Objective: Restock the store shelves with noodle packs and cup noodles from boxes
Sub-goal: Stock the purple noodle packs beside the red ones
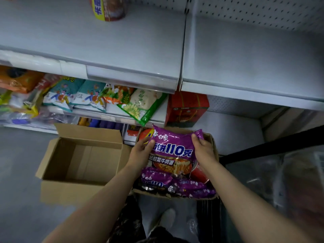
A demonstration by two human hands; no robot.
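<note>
Purple noodle pack (172, 148) | light, crinkly, slippery film, brittle inside | left hand (142, 152) and right hand (204, 149) fingers curled on opposite edges | best held there, gently.

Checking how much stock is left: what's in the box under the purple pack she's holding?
Under the held purple noodle pack, the box shows more purple packs and a red item beside them. The packs and both hands hide the box's bottom, so any deeper layers can't be seen.
</note>
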